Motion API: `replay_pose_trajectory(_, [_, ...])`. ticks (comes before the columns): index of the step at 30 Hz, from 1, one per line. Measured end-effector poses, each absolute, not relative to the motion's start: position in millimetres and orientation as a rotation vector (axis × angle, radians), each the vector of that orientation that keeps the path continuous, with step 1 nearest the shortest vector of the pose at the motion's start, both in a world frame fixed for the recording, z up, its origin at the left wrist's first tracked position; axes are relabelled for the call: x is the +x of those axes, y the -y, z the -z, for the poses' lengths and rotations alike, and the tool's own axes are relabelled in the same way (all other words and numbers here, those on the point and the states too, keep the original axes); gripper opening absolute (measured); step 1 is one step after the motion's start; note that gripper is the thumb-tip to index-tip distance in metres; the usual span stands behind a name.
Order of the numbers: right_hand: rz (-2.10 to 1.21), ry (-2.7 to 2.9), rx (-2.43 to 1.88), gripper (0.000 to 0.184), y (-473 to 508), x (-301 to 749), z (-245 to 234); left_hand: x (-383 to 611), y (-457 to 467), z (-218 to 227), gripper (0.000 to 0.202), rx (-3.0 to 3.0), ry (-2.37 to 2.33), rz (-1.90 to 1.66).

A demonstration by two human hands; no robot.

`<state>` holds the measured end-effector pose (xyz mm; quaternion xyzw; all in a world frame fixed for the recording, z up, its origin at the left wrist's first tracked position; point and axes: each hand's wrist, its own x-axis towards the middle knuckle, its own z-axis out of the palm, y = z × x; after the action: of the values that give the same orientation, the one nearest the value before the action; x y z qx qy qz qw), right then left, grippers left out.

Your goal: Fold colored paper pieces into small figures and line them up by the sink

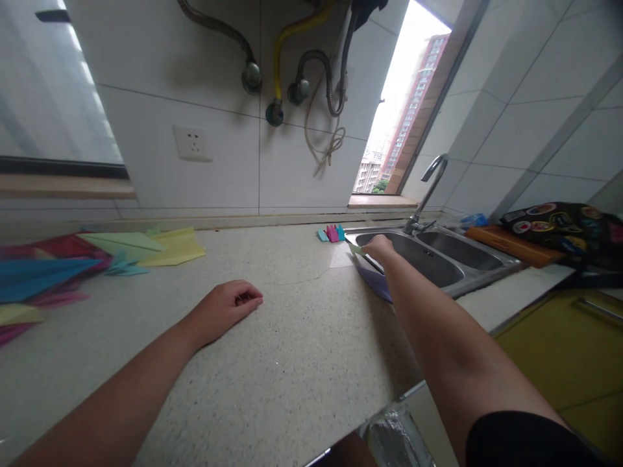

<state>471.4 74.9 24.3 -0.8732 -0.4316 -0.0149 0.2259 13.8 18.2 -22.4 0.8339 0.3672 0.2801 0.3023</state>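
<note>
My left hand (237, 300) rests on the speckled countertop (292, 344), thumb and fingertips curled together, with nothing visible in them. Reaching forward, my right hand (379, 249) is closed on a pale green piece of paper (356, 248) near the sink's left edge. Below that hand lies a purple sheet (374, 283), partly hidden by my forearm, beside a whitish sheet (342, 259). Several small folded paper pieces (331, 233) in teal, pink and blue stand just left of the sink. Folded papers, some like paper planes, pile up at far left, including a yellow one (178, 247) and a blue one (43, 277).
A double sink (457, 250) with a tall faucet (433, 188) is at right. Beyond it, a patterned dark bag (559, 224) lies over a brown board (516, 246). Pipes and a socket (193, 143) are on the tiled wall. Something clear and shiny (396, 438) sits below the counter's front edge.
</note>
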Motion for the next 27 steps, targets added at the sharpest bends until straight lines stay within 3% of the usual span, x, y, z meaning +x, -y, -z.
replay_pose_trajectory(6, [0.008,1.227,-2.624,0.038,-76.8,473.9,-14.6,13.5,-19.6,24.6,0.025,2.258,-0.943,-0.759])
replay_pose_trajectory(27, [0.004,1.224,-2.699,0.044,-89.2,464.8,-11.0,13.4,-21.4,23.5,0.025,2.288,-0.957,-0.752])
